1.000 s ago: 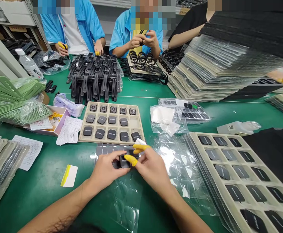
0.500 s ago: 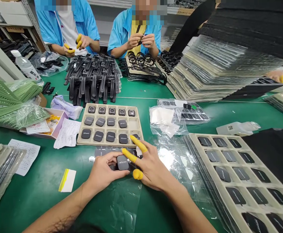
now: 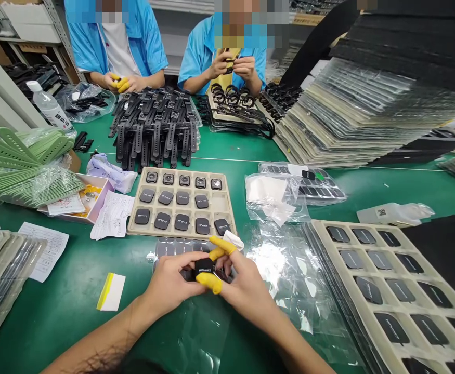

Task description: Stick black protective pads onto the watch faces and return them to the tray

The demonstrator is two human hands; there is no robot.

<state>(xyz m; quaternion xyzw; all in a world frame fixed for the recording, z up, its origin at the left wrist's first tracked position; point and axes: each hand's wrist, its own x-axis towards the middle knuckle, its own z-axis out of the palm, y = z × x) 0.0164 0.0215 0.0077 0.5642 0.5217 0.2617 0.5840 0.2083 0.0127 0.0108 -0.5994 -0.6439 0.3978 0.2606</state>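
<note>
My left hand (image 3: 172, 280) grips a dark square watch case (image 3: 204, 266) with light lettering on its face, holding it between thumb and fingers. My right hand (image 3: 238, 275), with yellow finger cots, closes on the same watch case from the right, thumb in front and index finger above. A crumpled white cloth (image 3: 234, 239) shows behind the right fingers; whether they grip it is hidden. Under the hands lies a sheet of dark square films (image 3: 168, 247). Just beyond, a beige compartment tray (image 3: 180, 232) bears watch cases, lettered ones in its nearer rows, bare ones in the far row.
At right stands a stack of trays (image 3: 346, 280) with lettered squares. Clear plastic sheets (image 3: 274, 259) lie beside my right hand. Black watch straps (image 3: 155, 127) are piled across the table, near two co-workers in blue. Green straps (image 3: 36, 166) and a pink box (image 3: 98, 200) are at left.
My right fingers have closed onto the watch case, the thumb now over its front. The case has tilted and shifted slightly right. The left co-worker's hands have come together lower down.
</note>
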